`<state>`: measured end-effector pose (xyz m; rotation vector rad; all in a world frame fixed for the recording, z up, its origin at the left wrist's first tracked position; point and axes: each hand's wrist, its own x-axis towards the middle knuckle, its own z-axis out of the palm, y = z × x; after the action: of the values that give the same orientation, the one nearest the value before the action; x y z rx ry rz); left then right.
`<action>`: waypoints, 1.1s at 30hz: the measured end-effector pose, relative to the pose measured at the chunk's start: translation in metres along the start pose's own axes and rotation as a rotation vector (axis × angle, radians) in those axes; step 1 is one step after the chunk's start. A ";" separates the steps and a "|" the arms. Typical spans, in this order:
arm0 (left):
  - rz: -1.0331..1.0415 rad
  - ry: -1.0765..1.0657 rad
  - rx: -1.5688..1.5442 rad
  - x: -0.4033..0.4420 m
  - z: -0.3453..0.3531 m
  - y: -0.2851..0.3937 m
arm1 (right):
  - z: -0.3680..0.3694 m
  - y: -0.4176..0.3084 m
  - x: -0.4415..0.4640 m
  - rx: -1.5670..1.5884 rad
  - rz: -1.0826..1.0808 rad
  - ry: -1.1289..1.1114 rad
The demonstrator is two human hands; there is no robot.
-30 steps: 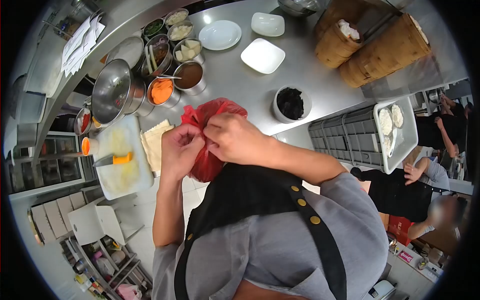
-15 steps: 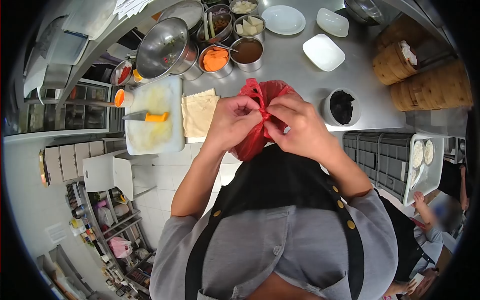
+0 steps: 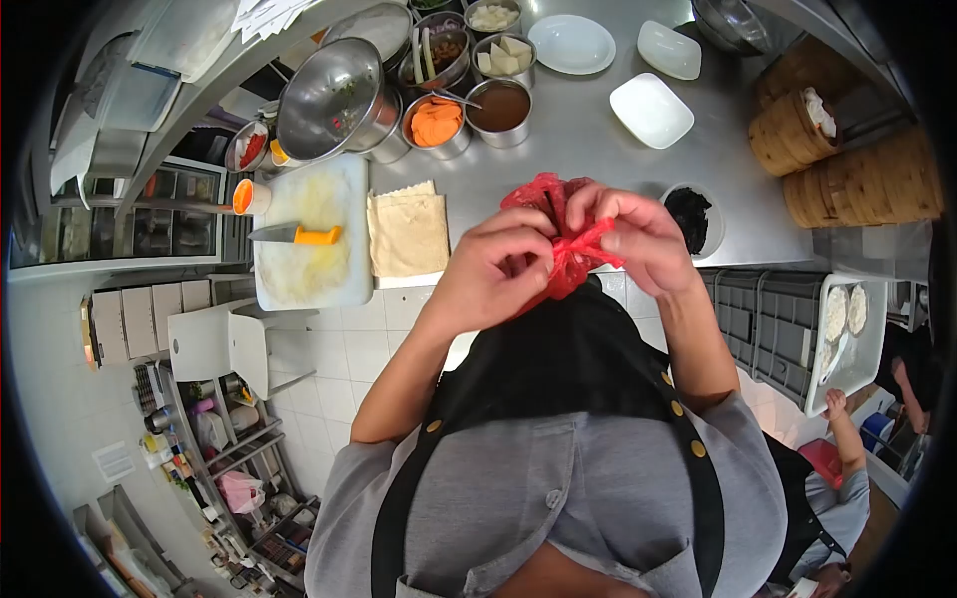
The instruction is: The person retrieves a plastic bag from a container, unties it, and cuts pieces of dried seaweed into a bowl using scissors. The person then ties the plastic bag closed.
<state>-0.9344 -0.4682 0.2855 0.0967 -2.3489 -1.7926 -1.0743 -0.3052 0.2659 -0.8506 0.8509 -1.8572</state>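
Observation:
A red plastic bag point(image 3: 548, 187) is held up close to my apron at the counter's front edge, its neck twisted and bunched. My left hand point(image 3: 503, 261) is closed on the gathered neck, thumb against curled fingers. On the other side my right hand point(image 3: 643, 239) pinches a stretched end of the same bag. What the bag contains is hidden. Left of it a folded beige cloth point(image 3: 409, 234) lies on the counter. To the right stands a white tub of black food point(image 3: 688, 219).
A knife with a yellow handle point(image 3: 317, 237) lies on a white cutting board point(image 3: 349, 284). Behind are metal pots of sliced carrot point(image 3: 436, 122) and brown sauce point(image 3: 500, 108), plus white dishes point(image 3: 653, 110). Bamboo steamers point(image 3: 862, 179) stack at right. A co-worker's hand point(image 3: 835, 401) touches a white tray point(image 3: 865, 349).
Both hands and the red bag have shifted right and toward me. My right hand has pulled an end of the bag out to the side. The co-worker at lower right has moved.

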 end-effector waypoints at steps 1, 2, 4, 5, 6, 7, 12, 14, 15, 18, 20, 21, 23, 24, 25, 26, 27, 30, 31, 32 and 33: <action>-0.028 -0.063 0.056 -0.002 0.000 0.006 | 0.004 -0.007 -0.001 -0.239 0.042 0.007; -0.011 -0.081 0.186 -0.002 0.000 0.016 | 0.014 -0.020 -0.003 -0.477 0.083 0.016; -0.031 -0.096 0.227 -0.003 0.000 0.015 | 0.018 -0.019 -0.005 -0.886 0.074 -0.076; -0.040 -0.108 0.247 -0.003 0.000 0.014 | 0.022 -0.015 -0.004 -1.074 -0.036 -0.062; -0.030 -0.106 0.279 -0.003 0.001 0.013 | 0.019 -0.013 -0.005 -1.146 -0.085 -0.086; -0.017 -0.103 0.311 -0.003 0.002 0.013 | 0.016 -0.013 -0.006 -1.221 -0.135 -0.111; -0.125 -0.113 0.288 0.003 -0.008 0.022 | -0.001 -0.037 -0.024 -0.899 0.098 0.095; -0.158 -0.088 0.251 0.006 -0.015 0.024 | -0.030 -0.043 -0.041 -0.884 0.034 0.447; -0.165 -0.094 0.189 0.010 -0.017 0.026 | -0.066 -0.034 -0.057 -0.971 -0.032 0.712; -0.151 -0.113 0.079 0.027 -0.017 0.027 | -0.187 0.005 -0.137 -1.769 0.158 1.073; -0.172 -0.135 0.139 0.044 -0.012 0.031 | -0.203 0.017 -0.155 -1.466 0.502 1.185; -0.185 -0.142 0.170 0.052 -0.009 0.033 | -0.186 0.011 -0.150 -1.082 0.658 1.194; -0.136 -0.189 0.179 0.071 -0.002 0.032 | -0.195 0.018 -0.154 -1.075 0.542 1.210; -0.119 -0.214 0.185 0.082 0.001 0.034 | -0.201 0.016 -0.152 -1.126 0.521 1.211; -0.101 -0.242 0.192 0.091 0.005 0.037 | -0.205 0.014 -0.153 -1.175 0.499 1.216; -0.066 -0.220 0.157 0.097 0.010 0.040 | -0.204 0.011 -0.154 -1.318 0.395 1.229; -0.063 -0.228 0.162 0.102 0.013 0.041 | -0.198 0.001 -0.152 -1.462 0.286 1.237; -0.080 -0.240 0.178 0.115 0.021 0.039 | -0.154 -0.043 -0.127 -1.596 -0.072 1.125; -0.107 -0.249 0.186 0.116 0.025 0.039 | -0.120 -0.061 -0.108 -1.441 -0.185 1.019; -0.134 -0.261 0.192 0.117 0.030 0.038 | -0.092 -0.070 -0.095 -1.320 -0.212 0.828; -0.134 -0.252 0.159 0.118 0.035 0.034 | -0.066 -0.073 -0.083 -1.196 -0.237 0.641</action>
<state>-1.0544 -0.4456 0.3217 0.0542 -2.7203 -1.7649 -1.1304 -0.1895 0.2743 -1.0491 2.4768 -1.7280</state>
